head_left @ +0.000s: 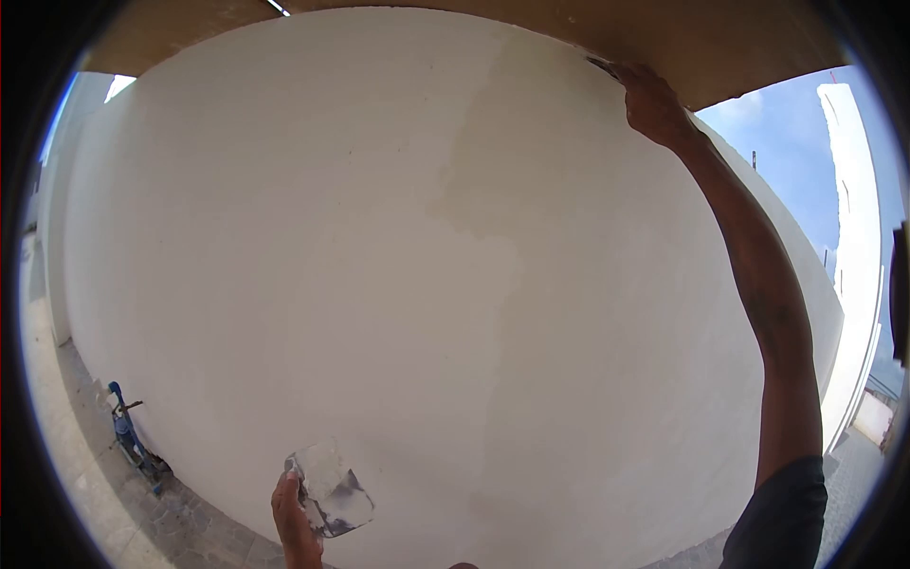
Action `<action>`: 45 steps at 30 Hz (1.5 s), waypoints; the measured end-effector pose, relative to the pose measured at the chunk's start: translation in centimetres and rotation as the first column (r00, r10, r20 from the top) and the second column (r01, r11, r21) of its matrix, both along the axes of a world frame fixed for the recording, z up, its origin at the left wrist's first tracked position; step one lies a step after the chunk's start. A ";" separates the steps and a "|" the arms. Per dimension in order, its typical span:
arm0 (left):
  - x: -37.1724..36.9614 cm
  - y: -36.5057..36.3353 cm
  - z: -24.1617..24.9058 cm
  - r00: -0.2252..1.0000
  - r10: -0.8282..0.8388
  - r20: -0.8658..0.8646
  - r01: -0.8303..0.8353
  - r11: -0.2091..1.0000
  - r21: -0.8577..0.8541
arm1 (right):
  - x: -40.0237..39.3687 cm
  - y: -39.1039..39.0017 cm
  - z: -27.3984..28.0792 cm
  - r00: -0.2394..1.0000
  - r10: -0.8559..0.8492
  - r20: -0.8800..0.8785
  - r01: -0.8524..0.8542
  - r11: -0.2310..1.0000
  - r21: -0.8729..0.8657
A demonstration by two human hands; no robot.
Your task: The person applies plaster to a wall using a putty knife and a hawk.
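Note:
My right hand [654, 106] is raised to the top of the wall, its fingers closed around a putty knife [601, 65]. The thin dark blade meets the wall just under the brown overhang, and the handle is hidden in the fist. Low in front of me, my left hand [292, 512] grips the edge of a squarish metal plate [346, 505] smeared with white putty. Between and behind both hands spreads the white wall [313, 256]. A darker, damp-looking patch [569, 209] covers its right part, with an uneven border.
Above the wall juts a brown overhang [739, 43], close over my right hand. A blue metal tool or fixture [131, 436] stands at the wall's foot on the left, on grey paving [204, 517]. Another white wall [853, 190] rises at the far right against the sky.

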State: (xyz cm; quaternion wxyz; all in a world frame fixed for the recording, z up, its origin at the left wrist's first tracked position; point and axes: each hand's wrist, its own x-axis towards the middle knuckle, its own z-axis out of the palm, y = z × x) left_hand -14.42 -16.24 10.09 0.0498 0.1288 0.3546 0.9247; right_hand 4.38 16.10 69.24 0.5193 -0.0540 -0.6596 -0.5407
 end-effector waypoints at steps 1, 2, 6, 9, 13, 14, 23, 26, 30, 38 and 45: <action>0.3 0.0 0.4 1.000 0.000 0.002 0.000 1.000 0.002 | 0.4 -0.2 0.1 1.000 -0.015 -0.003 0.015 0.999 -0.048; 0.3 0.0 0.4 1.000 -0.001 -0.005 0.001 1.000 -0.001 | 0.8 0.1 0.2 0.998 0.025 0.054 -0.025 1.000 0.005; -0.1 0.0 -0.1 1.000 0.012 0.002 -0.012 1.000 -0.021 | 2.5 -2.4 -1.2 0.978 0.117 0.172 -0.087 0.981 -0.171; -0.1 -0.1 -0.2 1.000 0.010 0.024 -0.009 1.000 -0.025 | 3.2 -2.8 -1.0 0.978 0.172 0.117 -0.135 0.953 -0.273; -0.2 0.0 -0.2 1.000 -0.009 0.026 0.010 1.000 -0.012 | 3.0 -2.1 0.2 0.962 0.247 0.118 -0.216 0.950 -0.226; -0.3 0.1 -0.3 1.000 -0.006 0.024 0.006 1.000 -0.015 | 2.8 -2.5 0.1 0.955 0.268 0.127 -0.235 0.945 -0.226; 0.0 0.1 0.2 0.998 0.026 0.056 -0.024 0.999 -0.040 | -0.6 -6.9 1.7 0.965 -0.154 0.211 0.185 0.973 -0.135; -0.2 0.0 -0.2 1.000 0.009 0.028 -0.008 0.999 -0.036 | -2.6 -5.0 3.7 0.985 -0.020 0.170 0.053 0.980 -0.190; -0.3 0.0 -0.2 1.000 0.005 0.007 -0.005 0.999 -0.032 | -5.3 -4.4 3.3 0.962 0.188 0.200 -0.175 0.981 -0.084; -0.1 0.0 0.0 0.999 0.032 0.031 -0.030 0.999 -0.045 | -8.0 -0.6 3.2 0.989 0.025 0.147 -0.030 0.999 0.029; 0.0 0.2 0.3 0.996 0.066 0.067 -0.060 0.994 -0.089 | -7.6 -3.6 -8.4 0.990 -0.057 0.126 0.044 0.993 0.106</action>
